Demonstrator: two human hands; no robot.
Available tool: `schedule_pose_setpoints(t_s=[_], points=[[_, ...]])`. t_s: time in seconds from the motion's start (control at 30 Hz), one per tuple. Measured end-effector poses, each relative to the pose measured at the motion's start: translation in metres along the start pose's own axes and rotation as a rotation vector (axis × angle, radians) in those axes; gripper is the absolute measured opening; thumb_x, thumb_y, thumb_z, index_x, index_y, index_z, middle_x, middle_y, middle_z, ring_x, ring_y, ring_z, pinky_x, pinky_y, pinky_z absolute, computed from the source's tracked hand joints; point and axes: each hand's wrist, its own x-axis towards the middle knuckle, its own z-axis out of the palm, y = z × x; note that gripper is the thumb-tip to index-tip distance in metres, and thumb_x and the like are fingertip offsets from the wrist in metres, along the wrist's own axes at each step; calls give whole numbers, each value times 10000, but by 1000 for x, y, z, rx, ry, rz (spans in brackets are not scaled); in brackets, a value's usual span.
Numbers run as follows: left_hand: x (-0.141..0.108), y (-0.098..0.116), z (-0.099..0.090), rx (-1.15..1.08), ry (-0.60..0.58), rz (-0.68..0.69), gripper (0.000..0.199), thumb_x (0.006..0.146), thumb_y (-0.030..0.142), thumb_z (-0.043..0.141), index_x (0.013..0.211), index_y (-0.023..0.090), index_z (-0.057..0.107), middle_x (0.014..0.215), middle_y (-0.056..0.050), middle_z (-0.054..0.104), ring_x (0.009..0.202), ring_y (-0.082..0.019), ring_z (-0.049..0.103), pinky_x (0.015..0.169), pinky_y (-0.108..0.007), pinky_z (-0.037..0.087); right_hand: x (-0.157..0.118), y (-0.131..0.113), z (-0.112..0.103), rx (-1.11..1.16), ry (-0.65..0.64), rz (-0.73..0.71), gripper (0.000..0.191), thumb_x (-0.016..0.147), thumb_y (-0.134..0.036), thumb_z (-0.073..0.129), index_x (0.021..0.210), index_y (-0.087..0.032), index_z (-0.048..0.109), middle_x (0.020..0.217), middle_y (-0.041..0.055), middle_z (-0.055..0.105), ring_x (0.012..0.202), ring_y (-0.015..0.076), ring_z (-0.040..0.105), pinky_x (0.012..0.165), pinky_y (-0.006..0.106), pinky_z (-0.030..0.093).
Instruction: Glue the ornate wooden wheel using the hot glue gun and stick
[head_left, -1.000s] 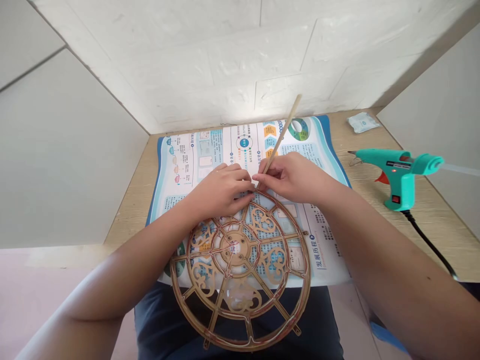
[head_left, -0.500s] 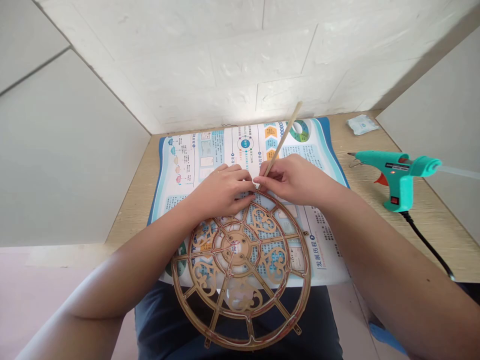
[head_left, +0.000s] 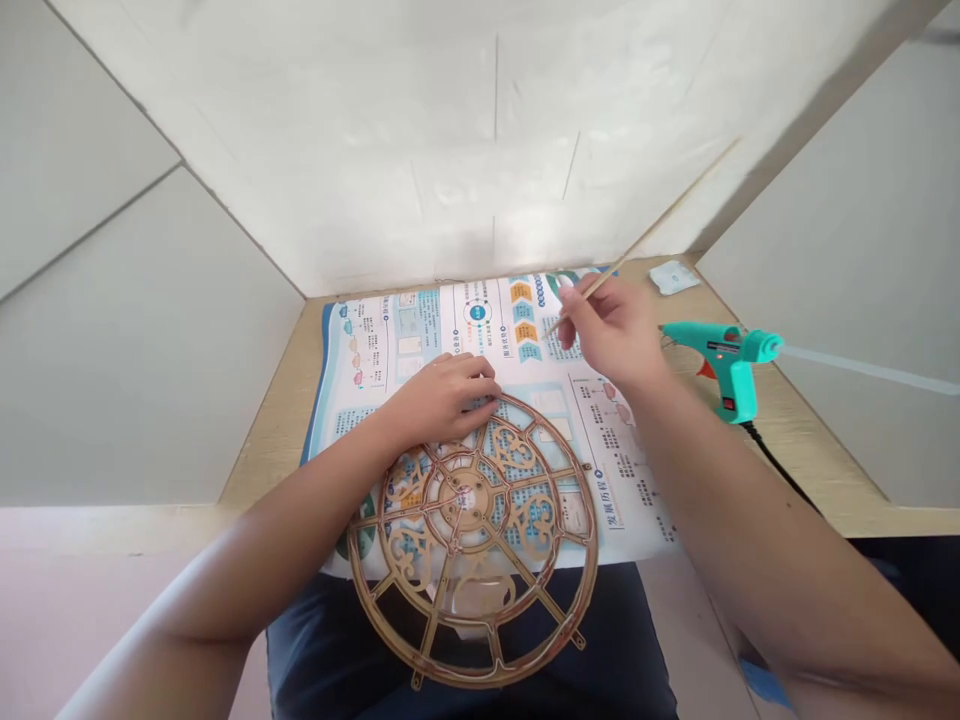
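Your right hand [head_left: 611, 330] pinches a thin wooden stick [head_left: 600, 285] near its lower end, raised off the printed poster [head_left: 420, 320]. The stick's long axis runs up and to the right, away from you. It sits up-right of the round openwork wooden frame [head_left: 472, 530], well apart from its rim. Your left hand [head_left: 442, 395] presses flat, fingers spread, on the frame's far edge, so it's the nearer hand to the frame. A teal hot glue gun [head_left: 724, 355] stands just right of your right hand. The poster's print is Chinese, too small to read.
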Motion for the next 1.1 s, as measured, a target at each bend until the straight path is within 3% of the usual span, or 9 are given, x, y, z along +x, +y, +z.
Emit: schedule_pose_setpoints(t_s=[0.07,0.17,0.37,0.53,0.7,0.8,0.9,0.97,1.1], points=[[0,-1,0,-35,5,6,274,1077,328,536,1082,188,771,1123,-113,743,1009,-254,696,873,-422,535,3,3,1,-229,33,85,442,1107,-470,492,736,-233,453,664,1,544,633,158,500,627,307,376],[0,-4,-1,-101,33,15,262,1055,311,570,1055,175,795,1111,-113,740,1009,-256,701,893,-422,548,6,3,10,-620,-162,180,440,1099,-454,504,729,-216,489,702,32,583,687,176,499,633,316,315],[-4,-10,-6,-108,10,29,286,1039,316,590,1119,189,835,1157,-122,744,1041,-266,713,914,-422,557,2,-6,32,-853,-249,190,352,1085,-391,520,832,-177,639,860,114,711,766,208,583,637,348,257],[-11,-8,-12,-42,13,37,266,1034,300,600,1124,233,841,1176,-106,762,1098,-275,724,968,-441,552,-2,-20,32,-964,-175,58,325,1077,-400,561,853,-176,632,952,146,727,885,242,618,743,345,378],[-15,-11,-20,-38,113,27,251,1015,299,629,1165,210,810,1218,-130,779,1142,-291,720,1006,-446,558,-10,-63,5,-961,-2,-196,342,1069,-237,443,746,-215,554,876,159,681,921,277,606,868,393,457],[-19,-16,-24,-56,149,-15,308,1034,311,581,1226,179,782,1293,-159,755,1253,-328,675,1078,-492,526,-45,-102,-15,-916,111,-325,362,1075,-240,389,749,-231,546,846,152,667,895,285,616,853,426,503],[-23,-20,-26,-81,141,-55,375,1042,351,552,1281,153,762,1356,-181,727,1298,-355,651,1108,-527,508,-107,-137,-24,-861,201,-453,283,1053,-224,466,799,-233,590,823,126,681,856,278,645,830,446,546],[-24,-20,-25,-93,129,-72,400,1044,380,540,1293,155,759,1359,-179,724,1278,-358,661,1101,-530,513,-153,-153,-23,-735,270,-658,187,999,-122,558,874,-238,635,814,91,693,805,259,668,784,430,575],[-23,-18,-20,-103,114,-89,380,1023,386,541,1227,177,784,1301,-156,744,1231,-340,680,1087,-500,524,-238,-166,-9,-714,262,-640,267,939,8,570,943,-255,616,772,37,673,689,232,679,674,402,613]])
